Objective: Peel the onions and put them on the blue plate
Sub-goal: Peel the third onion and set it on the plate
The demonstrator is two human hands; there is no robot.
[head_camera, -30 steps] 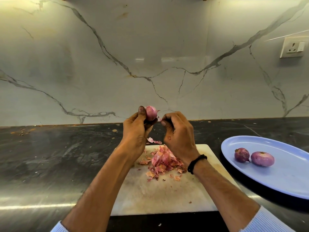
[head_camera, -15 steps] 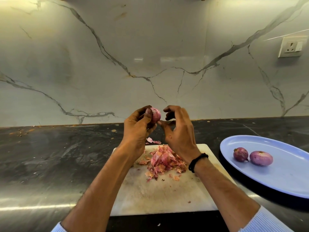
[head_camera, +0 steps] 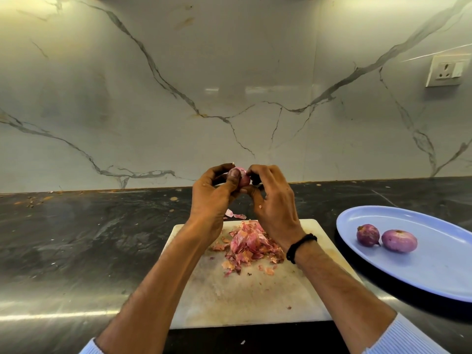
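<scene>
Dark stone countertop point(head_camera: 76, 238): far left on my feed, with crumbs scattered near the marble wall.
Left arm: rises from the bottom edge, forearm bare, pale blue cuff low down, wrist lifted.
Left hand point(head_camera: 212, 198): up in front of the wall, fingers curled, thumb laid across the small pink-purple onion point(head_camera: 240, 176). That's a firm grasp.
Onion: in the air between both hands, beyond the board's far edge, well apart from the plate.
Right hand point(head_camera: 274, 203): back of the hand toward me, fingertips bent in and pinching the onion's right side.
Pile of pink papery skins point(head_camera: 251, 245): heaped on the white rectangular cutting board point(head_camera: 255, 297), right under the two wrists.
Black wristband point(head_camera: 301, 247): snug on the right wrist.
Blue oval plate point(head_camera: 434, 277): on the counter just right of the board.
Two peeled purple onions point(head_camera: 367, 235) point(head_camera: 399, 240): lying side by side on that plate. I can't tell whether they touch.
</scene>
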